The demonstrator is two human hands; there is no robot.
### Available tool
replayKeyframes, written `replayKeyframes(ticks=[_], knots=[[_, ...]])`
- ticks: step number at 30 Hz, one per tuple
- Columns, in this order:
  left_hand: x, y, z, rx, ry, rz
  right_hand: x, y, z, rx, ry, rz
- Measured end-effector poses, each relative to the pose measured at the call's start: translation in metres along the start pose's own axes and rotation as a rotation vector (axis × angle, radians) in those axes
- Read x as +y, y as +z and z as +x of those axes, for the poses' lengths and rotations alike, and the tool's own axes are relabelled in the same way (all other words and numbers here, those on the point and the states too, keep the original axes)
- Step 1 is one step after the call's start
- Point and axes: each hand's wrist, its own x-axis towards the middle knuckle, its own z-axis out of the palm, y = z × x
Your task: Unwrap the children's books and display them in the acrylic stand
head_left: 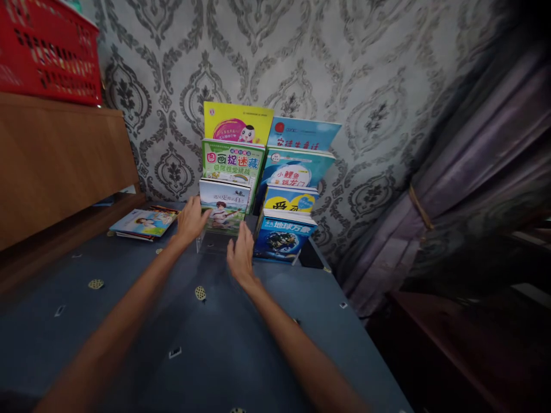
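Note:
Books stand in tiers in a clear stand [213, 242] against the wall. My left hand [192, 219] is at the left side of the front book with a boy on its cover [224, 209], fingers apart and holding nothing. My right hand [241, 252] is near that book's lower right corner, its fingers apart with nothing in them. Behind the front book rise a green book [232, 160] and a yellow book [239, 120]. The right column holds a blue earth book [282, 241], a yellow-and-blue book [288, 201], a teal book [297, 169] and a light blue book [305, 132].
A low pile of books [144, 222] lies left of the stand on the dark blue tablecloth [193, 344]. A red basket [51, 51] sits on a wooden cabinet [64, 166] at the left. A tied curtain [387, 246] hangs at the right.

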Motion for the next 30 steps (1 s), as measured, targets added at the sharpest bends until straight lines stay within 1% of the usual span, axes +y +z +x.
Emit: replayKeyframes(ticks=[5,8,11,14,18,20,22,24,25,30], knots=[[-0.004,0.001,-0.006,-0.001,0.003,-0.035,0.004,0.003,-0.031,-0.061,-0.068,0.044],[-0.015,0.006,-0.019,-0.015,0.018,-0.067,0.011,0.001,-0.051,-0.124,-0.099,0.067],[-0.036,0.013,-0.038,-0.041,0.015,-0.029,0.02,-0.002,-0.072,-0.203,-0.119,0.079],[-0.067,0.018,-0.052,-0.092,-0.053,0.138,0.027,-0.003,-0.087,-0.265,-0.121,0.08],[-0.108,0.02,-0.058,-0.166,-0.166,0.349,0.026,-0.003,-0.094,-0.32,-0.142,0.077],[-0.124,0.021,-0.057,-0.225,-0.207,0.387,0.025,-0.003,-0.093,-0.339,-0.151,0.07],[-0.135,0.022,-0.056,-0.293,-0.249,0.399,0.024,-0.003,-0.092,-0.345,-0.144,0.061],[-0.141,0.023,-0.054,-0.33,-0.264,0.413,0.024,-0.003,-0.092,-0.342,-0.132,0.062],[-0.142,0.022,-0.053,-0.337,-0.251,0.429,0.024,-0.002,-0.092,-0.341,-0.128,0.067],[-0.141,0.015,-0.054,-0.386,-0.14,0.546,0.026,-0.001,-0.093,-0.328,-0.108,0.093]])
